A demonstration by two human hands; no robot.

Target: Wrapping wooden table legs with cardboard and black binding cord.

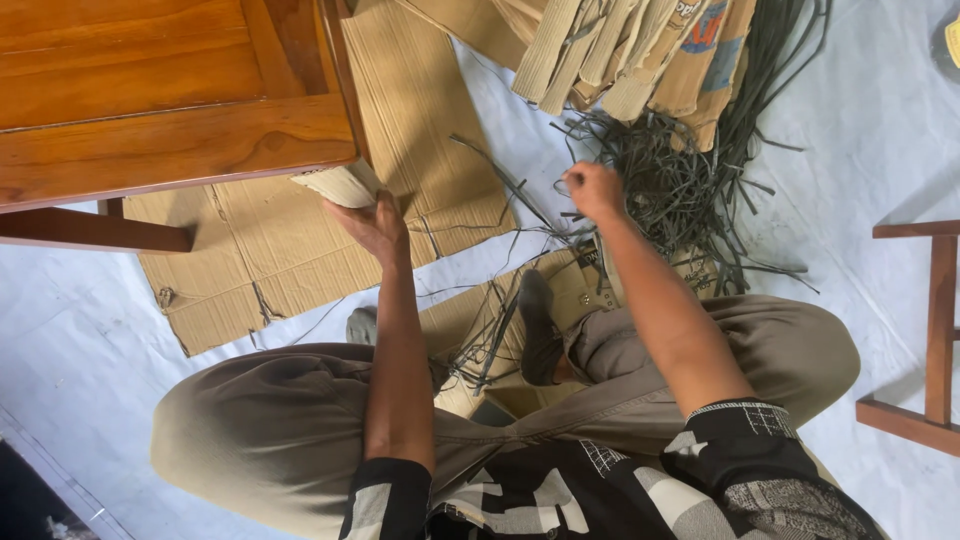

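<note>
Both hands reach forward — left hand (372, 225) clasps folded cardboard (340, 185), right hand (594, 190) pinches dark straps (670, 170).

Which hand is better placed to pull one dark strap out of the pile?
Probably the right hand: it is already closed at the edge of the dark strap pile. The left hand is holding folded cardboard against the wooden corner.

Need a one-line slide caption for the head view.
Seated person's left hand presses folded cardboard against wooden furniture; right hand pulls dark strapping.
</note>
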